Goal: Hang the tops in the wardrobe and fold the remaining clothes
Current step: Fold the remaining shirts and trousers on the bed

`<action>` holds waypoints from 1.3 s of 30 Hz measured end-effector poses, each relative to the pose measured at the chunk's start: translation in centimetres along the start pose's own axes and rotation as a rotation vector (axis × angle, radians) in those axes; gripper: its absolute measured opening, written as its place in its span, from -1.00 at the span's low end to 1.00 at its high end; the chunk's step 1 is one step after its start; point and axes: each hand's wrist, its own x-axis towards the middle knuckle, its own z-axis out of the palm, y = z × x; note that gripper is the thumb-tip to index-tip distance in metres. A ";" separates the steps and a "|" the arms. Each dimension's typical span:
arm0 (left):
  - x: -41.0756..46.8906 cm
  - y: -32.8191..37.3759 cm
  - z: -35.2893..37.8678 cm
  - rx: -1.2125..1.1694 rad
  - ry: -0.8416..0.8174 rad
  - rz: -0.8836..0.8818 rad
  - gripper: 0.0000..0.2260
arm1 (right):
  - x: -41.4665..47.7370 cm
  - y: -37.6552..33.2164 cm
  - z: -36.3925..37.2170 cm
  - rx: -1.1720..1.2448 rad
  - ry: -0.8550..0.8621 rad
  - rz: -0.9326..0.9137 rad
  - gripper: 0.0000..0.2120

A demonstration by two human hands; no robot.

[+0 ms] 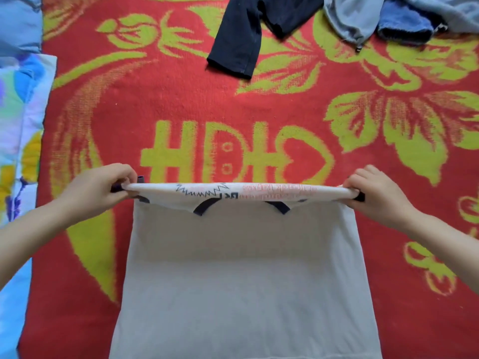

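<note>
both of our hands pinch the folded far edge of the white t-shirt [243,275], the left hand [99,189] and right hand [379,196] closed on its two corners. the shirt lies flat on the red and green blanket [181,94]. a black garment [248,35] and grey-blue clothes [388,16] lie well apart at the far edge.

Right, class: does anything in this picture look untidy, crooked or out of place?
The white T-shirt lies straight, its far edge pinched by the left hand and right hand. Only the far clothes look untidy: a black garment sprawls crumpled, and grey and blue clothes lie heaped on the red blanket.
</note>
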 end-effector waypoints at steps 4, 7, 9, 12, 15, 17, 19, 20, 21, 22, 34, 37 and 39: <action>-4.5 0.2 2.6 0.158 -0.046 0.305 -0.89 | -4.1 -1.7 1.8 -0.160 0.055 -0.225 -0.89; -7.2 0.9 6.7 0.388 -0.099 0.346 -0.87 | -6.7 -2.8 4.4 -0.386 -0.070 -0.291 -0.78; -8.8 1.4 9.9 0.488 -0.146 0.315 -0.75 | -8.1 -3.8 6.5 -0.484 -0.210 -0.305 -0.72; -10.0 2.1 13.2 0.508 -0.316 0.251 -0.42 | -9.0 -5.4 8.5 -0.472 -0.511 -0.134 -0.60; -9.5 2.7 13.4 0.505 -0.276 0.192 -0.54 | -8.2 -6.2 8.9 -0.360 -0.514 -0.001 -0.56; -8.3 3.1 12.7 0.538 -0.158 0.174 -0.82 | -7.1 -6.4 8.6 -0.367 -0.457 0.046 -0.57; -6.9 2.7 12.6 0.538 -0.093 0.139 -0.78 | -5.8 -6.0 8.2 -0.397 -0.419 0.082 -0.60; -6.4 2.5 12.5 0.566 -0.084 0.092 -0.76 | -5.3 -5.6 8.2 -0.412 -0.421 0.109 -0.62; -6.1 2.2 12.4 0.597 -0.064 0.028 -0.81 | -5.3 -4.9 8.6 -0.434 -0.416 0.153 -0.62; -5.9 1.8 12.3 0.608 -0.029 -0.038 -0.85 | -5.4 -4.3 8.7 -0.461 -0.412 0.207 -0.60; -5.3 1.1 10.5 0.404 0.095 -0.496 -0.74 | -2.6 -4.5 7.4 -0.396 -0.240 0.480 -0.79; -2.6 1.5 10.6 0.420 -0.147 -0.436 -0.51 | -0.7 -3.9 8.0 -0.429 -0.402 0.447 -0.57; -1.4 0.9 10.6 0.488 -0.362 -0.484 -0.40 | -0.1 -3.5 8.1 -0.468 -0.494 0.465 -0.51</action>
